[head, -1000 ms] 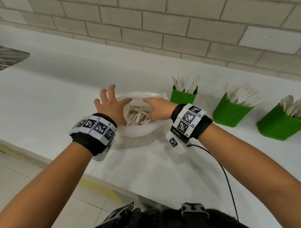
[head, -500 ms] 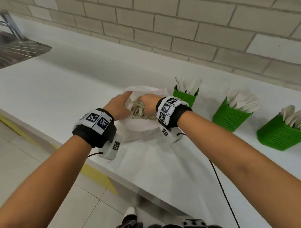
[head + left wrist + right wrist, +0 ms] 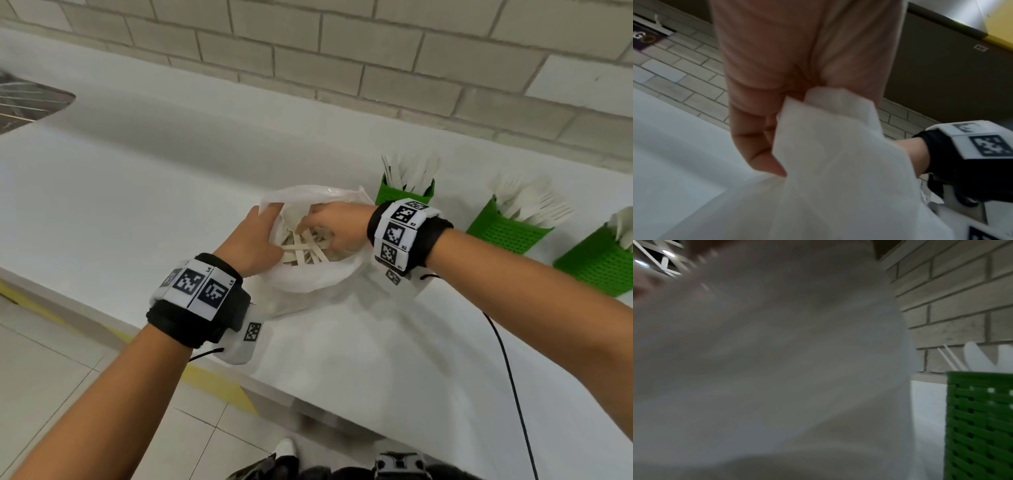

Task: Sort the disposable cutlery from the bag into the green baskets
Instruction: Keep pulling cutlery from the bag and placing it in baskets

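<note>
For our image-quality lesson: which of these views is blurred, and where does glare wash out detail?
Right wrist view: the white plastic bag fills it, smeared; only the green basket is legible. Left wrist view: soft. Head view: sharp, but white cutlery bleaches into the counter.

A white plastic bag [image 3: 310, 274] of pale cutlery [image 3: 305, 248] lies open beside three filled green baskets [image 3: 507, 229].

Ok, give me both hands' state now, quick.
Left hand: holding the bag rim, pinched.
Right hand: inside the bag among the cutlery; grip cannot be told.
</note>
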A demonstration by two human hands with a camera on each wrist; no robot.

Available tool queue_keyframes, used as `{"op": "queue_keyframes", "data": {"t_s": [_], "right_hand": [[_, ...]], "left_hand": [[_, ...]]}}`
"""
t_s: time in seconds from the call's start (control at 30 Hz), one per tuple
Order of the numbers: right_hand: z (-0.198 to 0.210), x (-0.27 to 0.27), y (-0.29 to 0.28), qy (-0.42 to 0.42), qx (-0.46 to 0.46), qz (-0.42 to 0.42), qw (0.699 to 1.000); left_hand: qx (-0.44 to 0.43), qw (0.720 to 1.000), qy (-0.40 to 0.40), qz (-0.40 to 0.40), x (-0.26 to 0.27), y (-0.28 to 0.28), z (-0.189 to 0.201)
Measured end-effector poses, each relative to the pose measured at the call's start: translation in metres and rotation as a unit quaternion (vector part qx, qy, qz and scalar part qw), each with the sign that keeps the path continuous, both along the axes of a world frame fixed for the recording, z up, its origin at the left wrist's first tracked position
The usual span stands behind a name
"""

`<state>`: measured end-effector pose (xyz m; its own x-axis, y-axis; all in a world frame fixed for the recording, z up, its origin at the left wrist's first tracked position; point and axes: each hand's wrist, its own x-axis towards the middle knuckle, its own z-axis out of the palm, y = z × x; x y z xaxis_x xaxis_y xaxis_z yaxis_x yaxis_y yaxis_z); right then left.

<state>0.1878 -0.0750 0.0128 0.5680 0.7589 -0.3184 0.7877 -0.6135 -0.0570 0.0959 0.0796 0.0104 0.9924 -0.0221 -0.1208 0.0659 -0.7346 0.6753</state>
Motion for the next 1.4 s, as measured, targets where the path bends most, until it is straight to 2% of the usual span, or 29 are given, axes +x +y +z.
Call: {"op": "queue_keyframes", "data": {"t_s": [0.13, 0.2, 0.37, 0.5, 0.57, 0.7, 0.77, 0.87, 0.97, 1.07, 1.17, 1.4], "right_hand": [[-0.008, -0.004, 0.02, -0.098, -0.136, 0.111, 0.98], [-0.011, -0.005, 0.032, -0.107, -0.162, 0.105, 0.975], [-0.004, -0.004, 0.031, -0.142, -0.153, 0.111, 0.972], [-0.008, -0.005, 0.017, -0.177, -0.099, 0.102, 0.974], [-0.012, -0.006, 0.012, -0.149, -0.084, 0.117, 0.978], [-0.017, -0.005, -0.002, -0.073, -0.05, 0.093, 0.992], [-0.018, -0.007, -0.006, -0.076, -0.038, 0.105, 0.991], [-0.022, -0.011, 0.001, -0.136, -0.075, 0.161, 0.975], [-0.029, -0.016, 0.011, -0.121, -0.083, 0.195, 0.97], [-0.033, -0.017, 0.014, -0.078, -0.066, 0.187, 0.977], [-0.031, -0.014, 0.011, -0.111, -0.064, 0.188, 0.974], [-0.029, -0.018, 0.007, -0.107, -0.035, 0.202, 0.973]], "left_hand": [[-0.001, 1.0, -0.009, -0.024, 0.003, -0.002, -0.003], [-0.005, 1.0, -0.009, -0.027, 0.003, -0.001, -0.003], [-0.03, 0.999, -0.009, -0.028, 0.001, -0.001, -0.005], [-0.046, 0.999, -0.01, -0.019, 0.003, -0.003, -0.005], [-0.05, 0.999, -0.002, -0.007, 0.004, -0.002, -0.005], [-0.028, 0.999, 0.026, -0.004, 0.0, 0.004, -0.006], [-0.021, 0.999, 0.04, -0.013, -0.002, 0.003, -0.006], [-0.033, 0.998, 0.047, -0.021, -0.004, -0.002, -0.006], [-0.052, 0.998, 0.044, -0.014, -0.005, -0.006, -0.006], [-0.059, 0.997, 0.056, -0.007, -0.007, -0.005, -0.007], [-0.06, 0.996, 0.063, -0.002, -0.012, -0.002, -0.009], [-0.086, 0.994, 0.066, -0.006, -0.017, -0.003, -0.006]]}}
